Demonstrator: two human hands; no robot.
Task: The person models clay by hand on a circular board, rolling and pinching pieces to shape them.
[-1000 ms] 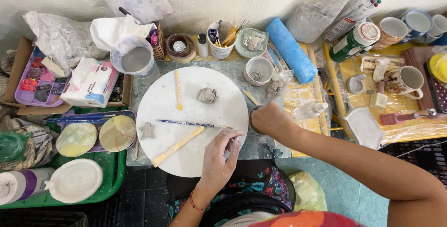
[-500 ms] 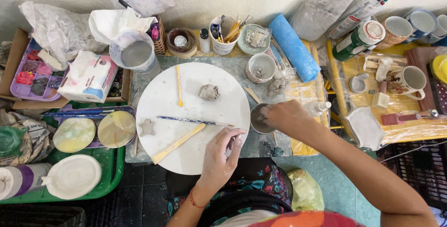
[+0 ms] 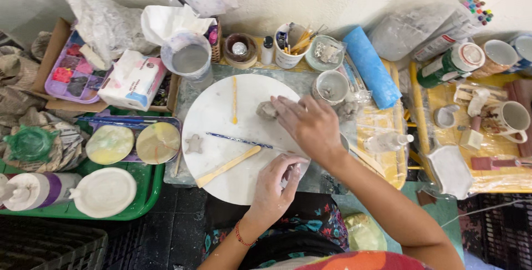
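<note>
Right hand (image 3: pixel 310 126) over the round white board (image 3: pixel 216 115), fingers spread, fingertips touching a small grey lump of clay (image 3: pixel 267 109) near the board's top right. Left hand (image 3: pixel 277 184) at the board's lower right edge, fingers curled and pinching a small grey bit (hard to tell what). On the board: 1 flat wooden stick (image 3: pixel 228 166), 1 thin blue tool (image 3: pixel 238 140), 1 thin yellow stick (image 3: pixel 234 99), and 1 little clay star (image 3: pixel 193 144) by the left edge. Grey cup (image 3: pixel 330 87) just beside the board.
</note>
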